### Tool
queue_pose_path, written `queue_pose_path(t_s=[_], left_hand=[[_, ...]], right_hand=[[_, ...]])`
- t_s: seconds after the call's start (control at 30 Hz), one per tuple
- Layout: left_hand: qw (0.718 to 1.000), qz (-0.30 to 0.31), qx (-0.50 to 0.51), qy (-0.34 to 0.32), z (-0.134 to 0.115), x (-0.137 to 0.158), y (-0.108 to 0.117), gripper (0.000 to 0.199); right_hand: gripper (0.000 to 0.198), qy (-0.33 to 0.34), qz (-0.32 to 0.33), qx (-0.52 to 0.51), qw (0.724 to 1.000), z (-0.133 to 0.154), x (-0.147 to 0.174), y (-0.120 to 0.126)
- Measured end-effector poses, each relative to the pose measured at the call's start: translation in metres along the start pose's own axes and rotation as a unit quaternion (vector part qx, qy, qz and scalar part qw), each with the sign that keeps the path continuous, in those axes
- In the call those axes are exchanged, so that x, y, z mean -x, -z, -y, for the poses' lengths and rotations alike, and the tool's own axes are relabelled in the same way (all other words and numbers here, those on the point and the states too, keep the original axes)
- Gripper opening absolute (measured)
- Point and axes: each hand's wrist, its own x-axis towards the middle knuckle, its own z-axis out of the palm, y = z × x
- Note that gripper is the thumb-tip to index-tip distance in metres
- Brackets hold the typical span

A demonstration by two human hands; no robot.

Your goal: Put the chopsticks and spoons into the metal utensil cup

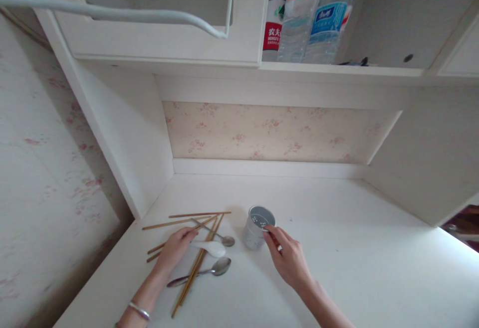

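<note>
On the white tabletop, my right hand pinches the rim of a grey utensil holder, which stands upright with drain holes in its bottom. To its left lie scattered wooden chopsticks, two metal spoons and a white soup spoon. My left hand is over this pile, its fingers closed around a pair of chopsticks that stick out on both sides. The white spoon's handle end is beside those fingertips. A thin metal spoon lies crossed with the chopsticks.
Above the desk hangs a white cabinet with plastic bottles on its open shelf. A white cable crosses the upper left. Side panels bound the desk, and a floral wall is behind it.
</note>
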Motion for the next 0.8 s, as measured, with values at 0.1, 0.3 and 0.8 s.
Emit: queue_pose_path(t_s=[0.1, 0.3, 0.8], left_hand=[[1.0, -0.008, -0.009, 0.0, -0.002, 0.0, -0.001, 0.038], [0.999, 0.03, -0.033, 0.0, -0.013, -0.003, 0.005, 0.042], [0.902, 0.14, -0.358, -0.197, -0.05, -0.111, 0.0, 0.019]], right_hand=[[0.022, 0.022, 0.002, -0.01, 1.0, -0.002, 0.003, -0.003], [0.028, 0.043, 0.007, -0.04, 0.998, -0.007, 0.011, -0.008], [0.04, -0.193, -0.092, -0.142, 0.967, -0.046, 0.002, -0.011]])
